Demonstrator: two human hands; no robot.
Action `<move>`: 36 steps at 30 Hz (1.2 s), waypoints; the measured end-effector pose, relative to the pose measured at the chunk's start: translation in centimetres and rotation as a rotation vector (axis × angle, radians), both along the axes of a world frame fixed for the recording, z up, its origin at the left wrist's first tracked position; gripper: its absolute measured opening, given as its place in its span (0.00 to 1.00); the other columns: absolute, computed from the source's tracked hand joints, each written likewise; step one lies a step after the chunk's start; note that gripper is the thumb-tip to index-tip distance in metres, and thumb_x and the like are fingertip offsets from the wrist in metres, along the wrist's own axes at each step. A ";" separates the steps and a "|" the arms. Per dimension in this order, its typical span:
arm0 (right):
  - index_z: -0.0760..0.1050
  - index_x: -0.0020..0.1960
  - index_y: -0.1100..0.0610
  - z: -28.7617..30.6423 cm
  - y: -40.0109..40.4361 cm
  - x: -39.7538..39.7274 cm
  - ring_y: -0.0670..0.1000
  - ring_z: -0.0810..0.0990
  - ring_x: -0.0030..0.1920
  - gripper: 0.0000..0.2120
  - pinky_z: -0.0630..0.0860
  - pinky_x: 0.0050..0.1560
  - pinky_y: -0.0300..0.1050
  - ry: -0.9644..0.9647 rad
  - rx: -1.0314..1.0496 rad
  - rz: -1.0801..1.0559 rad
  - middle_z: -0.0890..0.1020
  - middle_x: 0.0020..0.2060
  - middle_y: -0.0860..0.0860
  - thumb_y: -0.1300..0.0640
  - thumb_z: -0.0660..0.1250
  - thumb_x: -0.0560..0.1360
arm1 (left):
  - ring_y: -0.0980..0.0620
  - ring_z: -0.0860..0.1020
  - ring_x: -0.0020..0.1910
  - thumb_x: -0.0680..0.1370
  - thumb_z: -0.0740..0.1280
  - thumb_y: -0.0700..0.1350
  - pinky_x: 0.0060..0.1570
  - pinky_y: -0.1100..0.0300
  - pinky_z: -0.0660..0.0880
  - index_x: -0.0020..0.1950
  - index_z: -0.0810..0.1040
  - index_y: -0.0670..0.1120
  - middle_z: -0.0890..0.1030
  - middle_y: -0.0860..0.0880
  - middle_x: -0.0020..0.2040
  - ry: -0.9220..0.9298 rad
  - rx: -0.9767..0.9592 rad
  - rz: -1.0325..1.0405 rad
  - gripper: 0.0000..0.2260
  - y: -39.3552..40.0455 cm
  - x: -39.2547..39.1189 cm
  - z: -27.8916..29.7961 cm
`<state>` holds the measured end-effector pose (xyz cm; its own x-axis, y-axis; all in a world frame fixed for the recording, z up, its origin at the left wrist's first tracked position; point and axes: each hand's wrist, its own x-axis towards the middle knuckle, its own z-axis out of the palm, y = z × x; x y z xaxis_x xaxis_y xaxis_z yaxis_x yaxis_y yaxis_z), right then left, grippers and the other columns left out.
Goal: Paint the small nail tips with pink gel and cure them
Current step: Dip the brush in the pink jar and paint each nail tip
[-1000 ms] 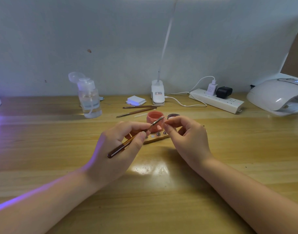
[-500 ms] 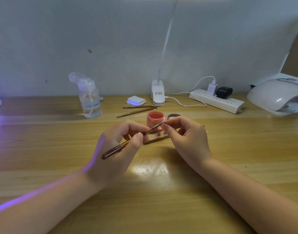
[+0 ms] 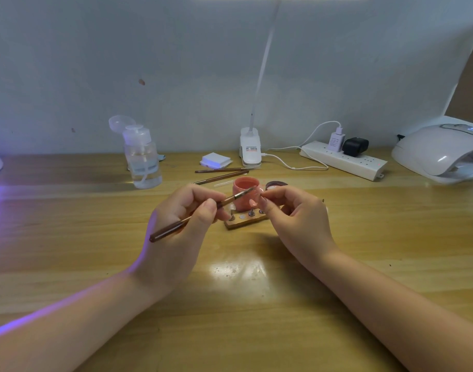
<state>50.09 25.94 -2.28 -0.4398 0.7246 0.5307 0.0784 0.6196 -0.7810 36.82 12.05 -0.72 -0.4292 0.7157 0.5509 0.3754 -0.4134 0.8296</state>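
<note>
1. Surface: wooden table (image 3: pixel 257 304) against a pale wall.
2. Left hand (image 3: pixel 176 237) grips one brush (image 3: pixel 203 213); its tip reaches toward the right fingertips.
3. Right hand (image 3: pixel 297 218) pinches something small, too small to identify, in front of the pink gel pot (image 3: pixel 246 196).
4. Wooden holder (image 3: pixel 246 220) with metal pegs lies between the hands, near the table centre.
5. Far edge: one pump bottle (image 3: pixel 143 159), two spare brushes (image 3: pixel 222 174), one power strip (image 3: pixel 342 159).
6. Far right corner: one curing lamp (image 3: pixel 442 154).

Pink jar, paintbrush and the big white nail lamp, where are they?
Pink jar (image 3: pixel 243 200): head view, on its front wall.
Paintbrush (image 3: pixel 171 230): head view, on the dark handle below the left hand (image 3: pixel 176 237).
Nail lamp (image 3: pixel 439 151): head view, on its white top.
</note>
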 end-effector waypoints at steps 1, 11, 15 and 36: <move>0.82 0.46 0.52 0.0 0.0 0.0 0.54 0.77 0.34 0.03 0.74 0.36 0.46 0.001 -0.002 0.000 0.83 0.37 0.46 0.57 0.72 0.73 | 0.54 0.82 0.43 0.76 0.63 0.43 0.44 0.67 0.75 0.49 0.80 0.44 0.84 0.48 0.41 -0.006 -0.004 0.015 0.08 0.1 0.0 0.0; 0.82 0.47 0.52 0.0 0.0 0.1 0.53 0.75 0.33 0.02 0.73 0.35 0.46 -0.010 -0.010 0.001 0.83 0.37 0.47 0.56 0.72 0.74 | 0.53 0.82 0.44 0.73 0.62 0.52 0.46 0.64 0.76 0.49 0.80 0.47 0.84 0.48 0.42 0.054 -0.008 0.035 0.12 -0.1 0.0 -0.1; 0.82 0.46 0.52 0.0 0.0 0.0 0.49 0.73 0.31 0.02 0.71 0.34 0.43 -0.005 -0.011 -0.006 0.83 0.36 0.47 0.56 0.72 0.74 | 0.55 0.82 0.45 0.73 0.63 0.52 0.46 0.66 0.75 0.51 0.80 0.45 0.84 0.47 0.43 0.034 -0.038 -0.008 0.14 0.0 0.2 -0.2; 0.81 0.47 0.50 -0.1 0.1 0.0 0.47 0.75 0.31 0.03 0.74 0.36 0.44 -0.083 0.148 -0.123 0.80 0.37 0.38 0.55 0.72 0.74 | 0.56 0.79 0.44 0.75 0.61 0.49 0.45 0.65 0.72 0.49 0.81 0.50 0.83 0.56 0.41 0.350 -0.027 0.129 0.10 -0.7 0.5 0.4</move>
<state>50.10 26.03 -2.36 -0.3995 0.6924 0.6009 0.2214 0.7089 -0.6696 37.35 11.37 -0.35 -0.3054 0.6847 0.6618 0.6860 -0.3238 0.6516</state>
